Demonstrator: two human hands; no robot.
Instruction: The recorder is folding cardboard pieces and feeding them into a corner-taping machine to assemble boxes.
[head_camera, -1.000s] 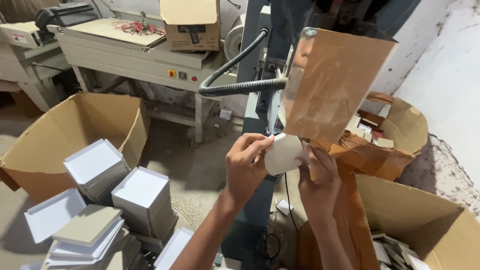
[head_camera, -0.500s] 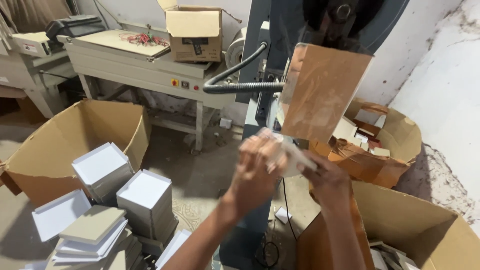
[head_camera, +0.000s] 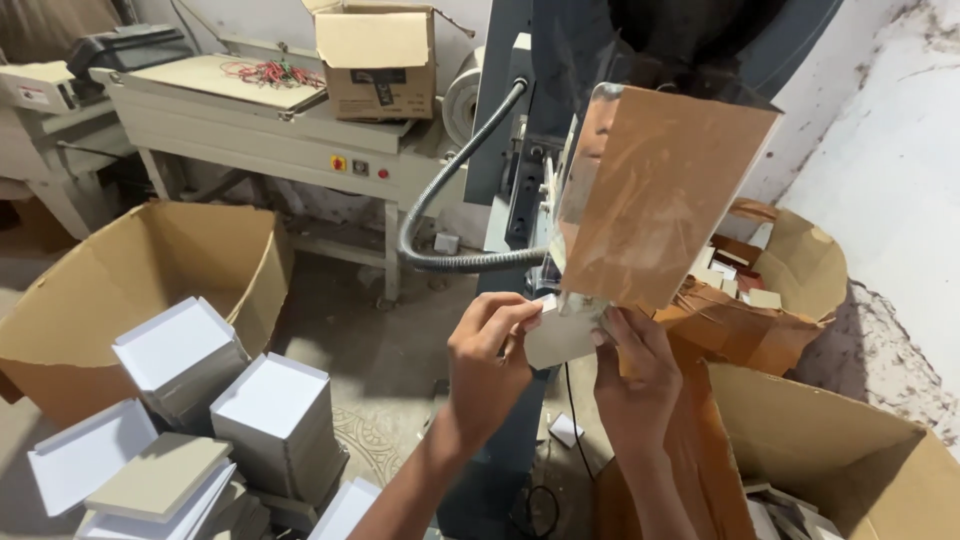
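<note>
Hands raised together, left hand (head_camera: 490, 355) and right hand (head_camera: 632, 372) each pinching white card piece (head_camera: 558, 338), grip narrow

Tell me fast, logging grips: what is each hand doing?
Left hand: fingers pinched on the grey card piece.
Right hand: fingers grip the same piece.

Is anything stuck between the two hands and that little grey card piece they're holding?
No, nothing visible is in the way. The left hand pinches the small grey card piece on its left edge and the right hand grips it from the right. Both touch it directly, just below the brown cardboard guard on the machine.
</note>
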